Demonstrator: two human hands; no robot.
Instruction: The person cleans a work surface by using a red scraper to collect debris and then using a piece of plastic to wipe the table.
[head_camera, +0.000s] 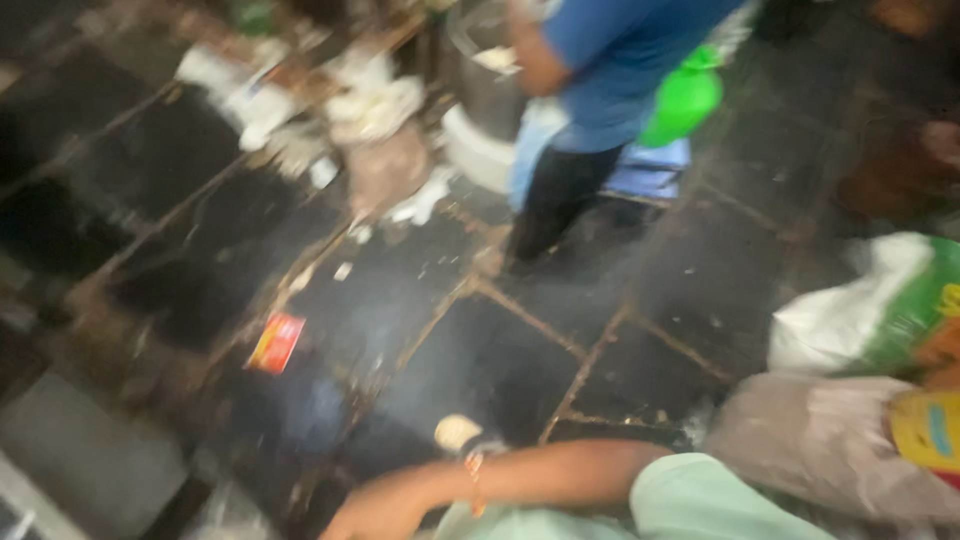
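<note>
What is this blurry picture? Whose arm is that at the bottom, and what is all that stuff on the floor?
The picture comes from a small camera worn on a person's head, looking down. It is blurry. The bare arm at the bottom, in a pale green sleeve with a wristband, seems to be theirs; I cannot tell which arm. Its hand reaches low and is partly cut off, so I cannot see anything in it. Another person in a blue shirt stands farther off. On the dark tiled floor lie a small red packet, white scraps and sacks on the right of the picture.
</note>
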